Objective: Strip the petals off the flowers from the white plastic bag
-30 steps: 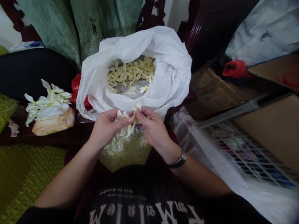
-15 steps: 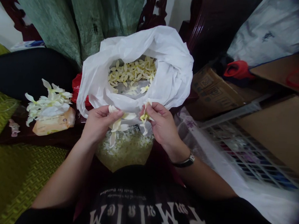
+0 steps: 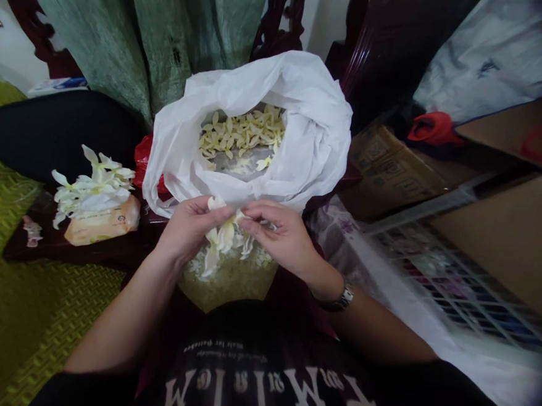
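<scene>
Pale cream petalled flowers [image 3: 224, 237] hang between my two hands, in front of a white plastic bag. My left hand [image 3: 192, 225] is closed around part of them, thumb over the fingers. The fingers of my right hand [image 3: 278, 231] pinch the flowers from the other side, close to my left fingertips. Behind my hands the open white plastic bag [image 3: 314, 119] holds many loose yellowish-white flowers [image 3: 248, 130] and shows a bare greyish bottom. Under my hands lies a greenish-yellow surface [image 3: 223, 286] with white bits on it.
On the dark wooden ledge at left, more long white flowers [image 3: 96, 181] lie on an orange-and-white tissue pack [image 3: 103, 219]. A red bag [image 3: 144, 163] and a black cushion [image 3: 62, 133] are behind. Cardboard boxes [image 3: 394, 162] and a wire crate [image 3: 451, 283] stand on the right.
My right hand has moved left, from a gap beside my left hand to meet it at the flowers. The view has shifted slightly.
</scene>
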`<act>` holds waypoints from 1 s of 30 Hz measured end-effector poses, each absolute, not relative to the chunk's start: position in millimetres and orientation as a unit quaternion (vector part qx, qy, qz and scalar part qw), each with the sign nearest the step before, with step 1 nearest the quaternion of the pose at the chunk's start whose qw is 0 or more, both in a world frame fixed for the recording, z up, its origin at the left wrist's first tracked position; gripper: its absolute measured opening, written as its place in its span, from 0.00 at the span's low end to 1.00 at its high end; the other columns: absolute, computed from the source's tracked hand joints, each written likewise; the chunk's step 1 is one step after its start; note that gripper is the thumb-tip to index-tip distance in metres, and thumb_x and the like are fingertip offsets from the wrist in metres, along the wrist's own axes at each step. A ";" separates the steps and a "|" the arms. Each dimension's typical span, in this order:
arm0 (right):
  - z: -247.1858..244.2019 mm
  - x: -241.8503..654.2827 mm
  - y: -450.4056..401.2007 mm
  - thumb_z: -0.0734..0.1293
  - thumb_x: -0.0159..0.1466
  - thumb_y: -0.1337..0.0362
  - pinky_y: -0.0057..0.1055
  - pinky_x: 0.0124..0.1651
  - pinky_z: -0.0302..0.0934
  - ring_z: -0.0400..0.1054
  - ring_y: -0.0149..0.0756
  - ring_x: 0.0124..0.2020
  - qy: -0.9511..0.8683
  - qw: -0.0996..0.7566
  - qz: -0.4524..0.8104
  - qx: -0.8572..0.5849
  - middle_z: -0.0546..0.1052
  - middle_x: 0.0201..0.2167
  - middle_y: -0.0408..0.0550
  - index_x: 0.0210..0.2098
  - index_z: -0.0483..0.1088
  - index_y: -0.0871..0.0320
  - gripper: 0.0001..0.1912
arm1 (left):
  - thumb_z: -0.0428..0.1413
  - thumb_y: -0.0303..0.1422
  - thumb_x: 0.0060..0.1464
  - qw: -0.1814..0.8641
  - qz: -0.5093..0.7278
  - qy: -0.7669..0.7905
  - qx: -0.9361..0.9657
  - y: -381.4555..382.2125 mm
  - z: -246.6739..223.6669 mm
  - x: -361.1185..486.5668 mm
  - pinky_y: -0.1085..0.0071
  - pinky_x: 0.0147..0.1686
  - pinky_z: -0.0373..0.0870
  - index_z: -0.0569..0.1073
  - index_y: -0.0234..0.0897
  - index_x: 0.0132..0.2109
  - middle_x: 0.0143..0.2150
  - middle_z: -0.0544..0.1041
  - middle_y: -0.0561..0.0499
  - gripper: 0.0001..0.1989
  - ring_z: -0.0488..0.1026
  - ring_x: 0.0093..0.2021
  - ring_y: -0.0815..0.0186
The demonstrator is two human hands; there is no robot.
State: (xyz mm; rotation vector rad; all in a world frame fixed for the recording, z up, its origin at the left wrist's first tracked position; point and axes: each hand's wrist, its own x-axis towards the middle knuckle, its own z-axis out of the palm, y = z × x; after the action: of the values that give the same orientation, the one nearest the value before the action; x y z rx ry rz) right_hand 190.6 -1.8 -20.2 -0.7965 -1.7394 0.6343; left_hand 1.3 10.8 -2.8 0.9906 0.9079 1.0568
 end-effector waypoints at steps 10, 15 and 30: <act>-30.1 195.4 0.1 0.72 0.64 0.55 0.30 0.37 0.64 0.68 0.30 0.31 -0.608 0.515 0.491 -0.353 0.75 0.28 0.41 0.30 0.75 0.55 0.12 | 0.71 0.36 0.47 0.647 0.432 0.413 0.473 6.3 0.6 -3.8 0.74 0.28 0.72 0.83 0.34 0.36 0.28 0.82 0.50 0.11 0.75 0.25 0.69; -23.6 197.5 -5.2 0.72 0.64 0.59 0.37 0.50 0.69 0.75 0.38 0.48 -0.665 0.516 0.420 -0.338 0.81 0.47 0.49 0.33 0.79 0.53 0.06 | 0.72 0.36 0.44 0.594 0.453 0.425 0.511 6.3 -5.4 -3.1 0.74 0.30 0.71 0.82 0.34 0.31 0.28 0.80 0.52 0.11 0.73 0.26 0.70; -25.8 200.1 -4.6 0.73 0.63 0.62 0.37 0.43 0.72 0.78 0.38 0.37 -0.682 0.546 0.335 -0.352 0.84 0.35 0.47 0.33 0.82 0.50 0.03 | 0.72 0.39 0.45 0.530 0.452 0.455 0.555 7.5 -6.4 -1.1 0.77 0.27 0.64 0.78 0.34 0.27 0.24 0.76 0.54 0.14 0.67 0.24 0.74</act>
State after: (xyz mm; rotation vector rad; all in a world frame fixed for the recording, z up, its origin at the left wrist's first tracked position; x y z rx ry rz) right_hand 200.1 -4.6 -25.8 -0.8350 -1.6182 0.7955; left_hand -1.1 7.5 -6.4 1.3247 1.0871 1.0785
